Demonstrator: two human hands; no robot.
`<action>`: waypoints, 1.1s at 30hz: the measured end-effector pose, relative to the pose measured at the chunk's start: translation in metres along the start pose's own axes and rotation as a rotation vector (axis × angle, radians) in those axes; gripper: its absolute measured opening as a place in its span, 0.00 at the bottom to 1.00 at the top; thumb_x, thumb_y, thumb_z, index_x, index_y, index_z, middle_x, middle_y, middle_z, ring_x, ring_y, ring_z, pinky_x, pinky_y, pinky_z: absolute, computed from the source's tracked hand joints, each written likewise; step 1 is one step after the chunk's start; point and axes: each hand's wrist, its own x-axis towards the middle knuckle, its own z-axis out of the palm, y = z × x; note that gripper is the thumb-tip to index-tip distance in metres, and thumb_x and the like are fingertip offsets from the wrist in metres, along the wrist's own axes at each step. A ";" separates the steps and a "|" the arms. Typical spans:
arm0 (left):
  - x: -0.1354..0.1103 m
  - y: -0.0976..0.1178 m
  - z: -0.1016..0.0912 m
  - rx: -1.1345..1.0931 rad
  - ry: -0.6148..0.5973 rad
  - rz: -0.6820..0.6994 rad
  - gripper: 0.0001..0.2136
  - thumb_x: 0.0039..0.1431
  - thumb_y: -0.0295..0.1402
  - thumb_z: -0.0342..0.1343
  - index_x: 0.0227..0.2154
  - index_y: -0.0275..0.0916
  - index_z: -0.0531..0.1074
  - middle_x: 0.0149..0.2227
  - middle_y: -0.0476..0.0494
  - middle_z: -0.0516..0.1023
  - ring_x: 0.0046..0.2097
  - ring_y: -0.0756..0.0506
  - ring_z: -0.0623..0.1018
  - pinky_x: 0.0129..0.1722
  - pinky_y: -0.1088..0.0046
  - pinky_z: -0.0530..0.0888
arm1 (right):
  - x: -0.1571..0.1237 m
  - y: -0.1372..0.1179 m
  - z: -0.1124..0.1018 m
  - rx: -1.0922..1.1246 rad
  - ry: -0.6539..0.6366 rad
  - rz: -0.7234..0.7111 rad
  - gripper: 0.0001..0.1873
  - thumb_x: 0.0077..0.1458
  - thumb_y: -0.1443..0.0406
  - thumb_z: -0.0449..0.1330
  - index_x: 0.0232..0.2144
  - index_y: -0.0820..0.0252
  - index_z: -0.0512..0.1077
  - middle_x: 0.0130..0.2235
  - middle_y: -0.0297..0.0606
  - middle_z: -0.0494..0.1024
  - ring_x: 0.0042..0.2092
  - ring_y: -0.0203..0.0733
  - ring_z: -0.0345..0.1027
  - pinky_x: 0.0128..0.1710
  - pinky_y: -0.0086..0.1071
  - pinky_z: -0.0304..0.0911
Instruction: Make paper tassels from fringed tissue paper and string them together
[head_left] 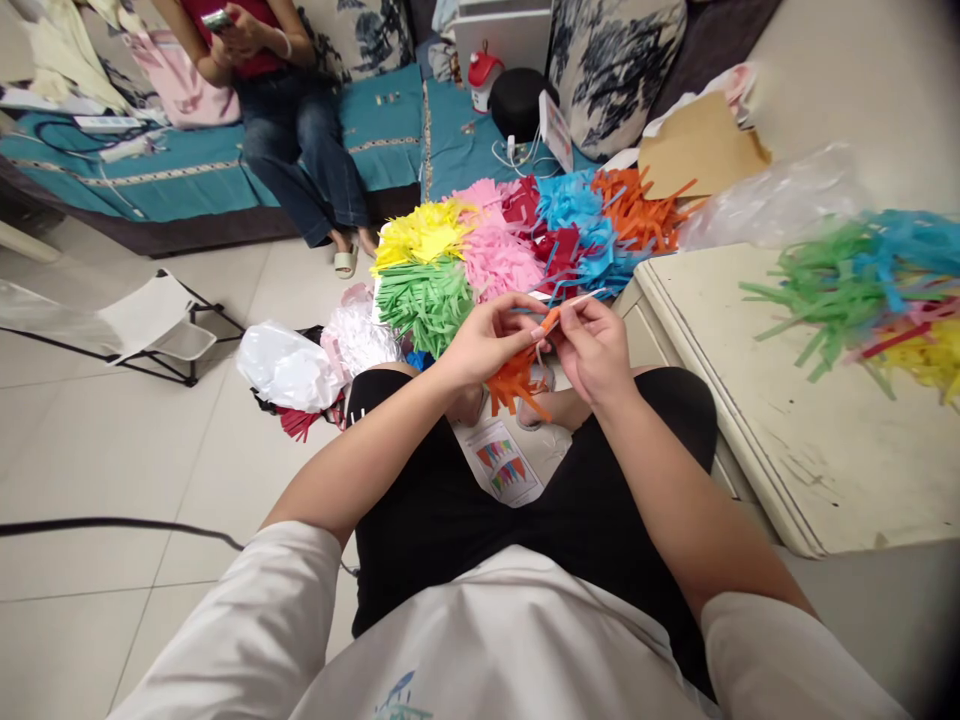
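Between my knees I hold an orange paper tassel (512, 385) with its fringe hanging down. My left hand (491, 340) pinches the top of the tassel between thumb and fingers. Close beside it, my right hand (596, 350) is closed with thumb and fingertips on the tassel's upper end, where a thin white strip sticks out. Just beyond my hands lie piles of fringed paper tassels: green (425, 302), yellow (425, 234), pink (499, 255), dark red (561, 255), blue (577, 205) and orange (637, 215).
A cream cabinet (847, 450) stands at my right, bearing a multicoloured tassel bunch (847, 285). A printed sheet (504, 465) lies between my feet. White plastic bags (289, 365) and a folding stool (161, 315) are on the left. On the teal sofa (386, 130) another person holds a phone (217, 20).
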 end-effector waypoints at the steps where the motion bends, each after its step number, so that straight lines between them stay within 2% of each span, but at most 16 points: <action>1: -0.001 0.000 0.001 -0.009 -0.009 -0.016 0.30 0.55 0.50 0.85 0.50 0.41 0.78 0.34 0.49 0.85 0.37 0.44 0.89 0.46 0.67 0.84 | 0.000 0.000 0.000 0.020 -0.002 0.013 0.33 0.52 0.36 0.84 0.34 0.50 0.75 0.34 0.32 0.77 0.33 0.41 0.73 0.35 0.39 0.79; 4: -0.005 0.001 0.004 0.003 -0.003 -0.015 0.28 0.58 0.49 0.83 0.52 0.43 0.76 0.34 0.51 0.85 0.35 0.45 0.89 0.44 0.68 0.85 | 0.000 -0.001 0.000 0.069 0.012 0.020 0.31 0.53 0.40 0.85 0.35 0.50 0.74 0.36 0.33 0.80 0.35 0.41 0.76 0.35 0.38 0.79; 9: -0.005 0.000 0.006 0.131 0.101 0.125 0.21 0.63 0.48 0.79 0.42 0.41 0.77 0.37 0.47 0.85 0.39 0.45 0.88 0.45 0.69 0.84 | 0.006 -0.002 -0.010 0.128 0.058 0.010 0.29 0.56 0.44 0.84 0.37 0.50 0.73 0.40 0.34 0.83 0.47 0.45 0.83 0.49 0.41 0.83; 12: -0.001 0.001 0.003 0.232 0.206 0.186 0.18 0.64 0.47 0.78 0.39 0.40 0.79 0.38 0.45 0.86 0.41 0.45 0.87 0.46 0.69 0.82 | 0.011 -0.008 -0.017 0.124 0.064 0.044 0.29 0.56 0.43 0.84 0.38 0.49 0.72 0.36 0.31 0.79 0.44 0.44 0.82 0.46 0.39 0.82; 14: 0.000 0.002 0.001 0.244 0.242 0.208 0.18 0.63 0.47 0.79 0.38 0.40 0.79 0.38 0.46 0.86 0.40 0.46 0.86 0.45 0.70 0.81 | 0.011 -0.014 -0.019 0.107 0.029 0.073 0.29 0.54 0.44 0.85 0.38 0.48 0.72 0.32 0.28 0.74 0.36 0.40 0.76 0.38 0.36 0.79; 17: -0.001 0.005 0.002 0.212 0.233 0.187 0.21 0.59 0.48 0.82 0.36 0.41 0.77 0.36 0.47 0.84 0.39 0.46 0.85 0.44 0.70 0.81 | 0.007 -0.018 -0.014 0.040 -0.069 0.106 0.27 0.54 0.46 0.85 0.37 0.50 0.75 0.26 0.25 0.67 0.25 0.34 0.60 0.25 0.31 0.63; 19: -0.001 0.006 0.004 0.193 0.223 0.156 0.24 0.55 0.46 0.85 0.35 0.41 0.75 0.35 0.48 0.83 0.38 0.47 0.84 0.43 0.71 0.80 | 0.004 -0.015 -0.008 -0.023 -0.116 0.118 0.26 0.57 0.44 0.83 0.36 0.51 0.75 0.24 0.23 0.63 0.22 0.31 0.50 0.21 0.30 0.53; 21: -0.001 0.004 0.004 0.180 0.213 0.127 0.26 0.50 0.41 0.88 0.34 0.41 0.72 0.34 0.51 0.80 0.36 0.49 0.82 0.40 0.73 0.78 | 0.000 -0.010 -0.002 -0.081 -0.132 0.120 0.29 0.59 0.40 0.81 0.34 0.51 0.73 0.22 0.22 0.60 0.21 0.30 0.47 0.21 0.30 0.48; 23: -0.001 0.001 0.004 0.168 0.198 0.081 0.28 0.48 0.36 0.88 0.37 0.43 0.70 0.33 0.54 0.79 0.34 0.51 0.82 0.38 0.75 0.76 | -0.003 -0.004 0.002 -0.143 -0.116 0.093 0.32 0.59 0.36 0.79 0.34 0.50 0.72 0.23 0.23 0.62 0.22 0.31 0.49 0.21 0.30 0.49; 26: 0.001 -0.004 0.001 0.160 0.180 0.025 0.27 0.48 0.33 0.87 0.39 0.42 0.71 0.33 0.54 0.80 0.33 0.51 0.82 0.38 0.76 0.76 | -0.006 -0.001 0.004 -0.243 -0.063 0.019 0.33 0.60 0.33 0.77 0.34 0.50 0.72 0.26 0.28 0.68 0.25 0.35 0.59 0.23 0.32 0.56; 29: 0.004 -0.006 -0.002 0.167 0.156 0.011 0.24 0.48 0.35 0.87 0.34 0.39 0.74 0.33 0.50 0.81 0.35 0.51 0.81 0.39 0.76 0.77 | -0.010 -0.002 0.003 -0.348 -0.021 -0.053 0.31 0.63 0.34 0.75 0.34 0.50 0.75 0.28 0.31 0.71 0.29 0.38 0.62 0.27 0.34 0.59; 33: 0.005 -0.003 -0.004 0.149 0.142 -0.021 0.23 0.49 0.40 0.87 0.32 0.37 0.77 0.32 0.50 0.82 0.35 0.51 0.80 0.39 0.76 0.76 | -0.012 -0.006 0.004 -0.490 0.015 -0.152 0.30 0.66 0.36 0.74 0.33 0.51 0.77 0.26 0.30 0.70 0.27 0.37 0.59 0.28 0.35 0.56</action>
